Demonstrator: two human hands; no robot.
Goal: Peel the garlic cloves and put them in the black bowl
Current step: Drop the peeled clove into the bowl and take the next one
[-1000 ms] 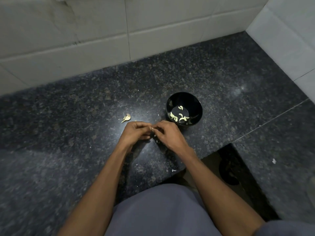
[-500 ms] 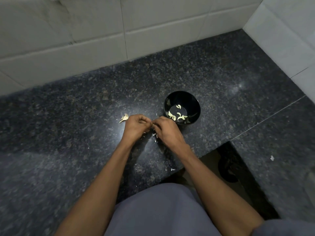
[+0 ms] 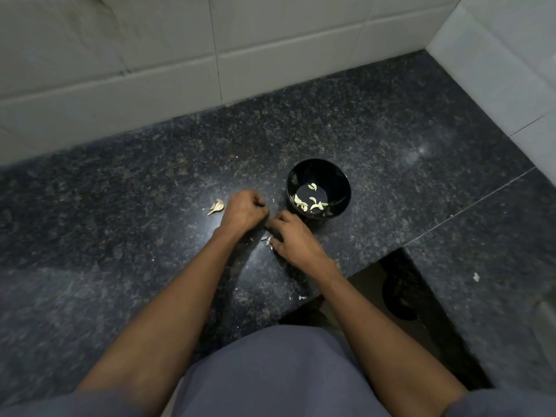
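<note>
Garlic cloves (image 3: 310, 201), pale and already peeled, lay in the bottom of the black bowl (image 3: 341, 188), which stood on the dark granite counter (image 3: 120, 206) about midway between the tiled wall (image 3: 150, 70) at the back and the counter's front edge, toward the right. One more piece of garlic (image 3: 217, 206), with its skin on, sat on the counter to the left of the bowl, just beside my left hand (image 3: 242, 210).

My left hand was clenched into a fist, knuckles up, with the fingers curled tight toward the palm. I think it was pinching a clove between thumb and fingers, but the clove itself was hidden inside the fist, so I cannot say for certain that it held anything. My right hand (image 3: 293, 240) sat just in front of the bowl, its fingers bent and reaching toward the left hand so that the fingertips of both nearly met. Whether the right fingers were gripping skin or only touching it, I could not tell.

Bits of peel (image 3: 267, 239) lay on the counter under the right hand's fingers, and another scrap (image 3: 301, 297) rested close to the front edge. A small white fleck (image 3: 476, 277) lay far to the right, on the counter's lower step. My grey shirt (image 3: 270, 371) filled the bottom of the view.
</note>
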